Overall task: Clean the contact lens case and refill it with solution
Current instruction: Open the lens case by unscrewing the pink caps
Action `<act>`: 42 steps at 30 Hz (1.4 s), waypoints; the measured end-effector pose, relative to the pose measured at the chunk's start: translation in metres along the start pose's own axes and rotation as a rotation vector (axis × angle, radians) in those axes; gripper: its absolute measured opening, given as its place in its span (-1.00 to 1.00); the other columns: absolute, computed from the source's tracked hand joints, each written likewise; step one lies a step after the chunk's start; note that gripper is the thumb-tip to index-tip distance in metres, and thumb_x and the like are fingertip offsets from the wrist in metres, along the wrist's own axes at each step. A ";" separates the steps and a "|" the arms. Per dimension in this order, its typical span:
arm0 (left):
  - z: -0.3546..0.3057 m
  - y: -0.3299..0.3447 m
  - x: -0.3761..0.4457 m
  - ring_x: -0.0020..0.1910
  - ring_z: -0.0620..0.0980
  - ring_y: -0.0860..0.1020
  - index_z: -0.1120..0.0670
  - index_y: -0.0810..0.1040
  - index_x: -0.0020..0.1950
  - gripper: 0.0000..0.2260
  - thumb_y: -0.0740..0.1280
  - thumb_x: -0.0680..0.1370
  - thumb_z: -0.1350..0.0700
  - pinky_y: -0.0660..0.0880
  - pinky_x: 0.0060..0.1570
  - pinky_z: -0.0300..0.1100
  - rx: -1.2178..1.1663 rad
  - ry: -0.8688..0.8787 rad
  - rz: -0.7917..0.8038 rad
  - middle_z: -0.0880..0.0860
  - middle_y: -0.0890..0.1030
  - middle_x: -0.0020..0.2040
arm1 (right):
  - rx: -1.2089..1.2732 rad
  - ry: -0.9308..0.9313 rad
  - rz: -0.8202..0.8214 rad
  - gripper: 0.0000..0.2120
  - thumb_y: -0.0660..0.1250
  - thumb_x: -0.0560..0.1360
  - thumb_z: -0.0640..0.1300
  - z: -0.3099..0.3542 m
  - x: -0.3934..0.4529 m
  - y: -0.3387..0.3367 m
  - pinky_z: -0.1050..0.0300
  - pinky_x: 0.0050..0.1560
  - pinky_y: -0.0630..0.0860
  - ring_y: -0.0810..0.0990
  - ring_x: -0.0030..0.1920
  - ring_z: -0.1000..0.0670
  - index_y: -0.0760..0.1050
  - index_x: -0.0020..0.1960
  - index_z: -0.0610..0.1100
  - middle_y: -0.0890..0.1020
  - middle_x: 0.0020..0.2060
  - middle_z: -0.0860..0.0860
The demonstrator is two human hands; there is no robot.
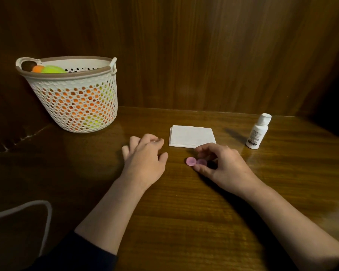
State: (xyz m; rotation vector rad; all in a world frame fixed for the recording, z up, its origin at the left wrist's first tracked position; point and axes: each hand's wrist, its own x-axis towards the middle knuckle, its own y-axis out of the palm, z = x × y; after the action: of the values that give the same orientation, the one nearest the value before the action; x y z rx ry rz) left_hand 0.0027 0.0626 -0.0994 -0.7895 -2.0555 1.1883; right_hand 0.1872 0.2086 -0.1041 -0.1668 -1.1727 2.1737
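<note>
Evidently the job is at its very start: the small pink plastic contact lens case (195, 161), two round lidded wells joined side by side, lies on the dark wooden table (184, 212) with both lids seemingly still on, and nothing looks wiped or poured yet. It sits just at 6 o'clock of the folded white paper tissue (192, 136), with the small white plastic solution bottle (258, 131), cap on, standing upright well off toward 2 o'clock of the case.

Around the case's right-hand well, the right hand (221, 165) has its fingers and thumb curled, pinching it from 12 and 6 o'clock; whether it has lifted off the wood I cannot tell. Next, I judge, the lids must be unscrewed, which calls for the other hand to steady the case or take a lid.

Meanwhile, the left hand (145, 155) rests palm down on the table at 9 o'clock of the case, apart from it, fingers loosely bent and holding nothing. Both forearms reach in from 6 o'clock. Off at 10 o'clock stands a white perforated plastic basket (76, 98) with orange and green balls.
</note>
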 end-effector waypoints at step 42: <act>-0.015 0.019 -0.001 0.16 -0.12 0.53 -0.13 0.73 0.24 -0.78 0.48 0.62 0.09 0.57 0.28 0.07 -0.376 0.260 0.242 -0.22 0.58 0.07 | -0.083 -0.028 -0.002 -0.80 0.64 0.40 0.20 0.002 0.002 -0.005 0.37 -0.21 0.37 0.56 -0.07 0.24 0.72 -0.14 0.12 0.67 -0.18 0.25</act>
State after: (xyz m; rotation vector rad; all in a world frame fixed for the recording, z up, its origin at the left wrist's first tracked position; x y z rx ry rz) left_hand 0.0186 0.0773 -0.1105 -1.3293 -2.0266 0.7725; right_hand 0.1871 0.2105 -0.0983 -0.1716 -1.2794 2.1324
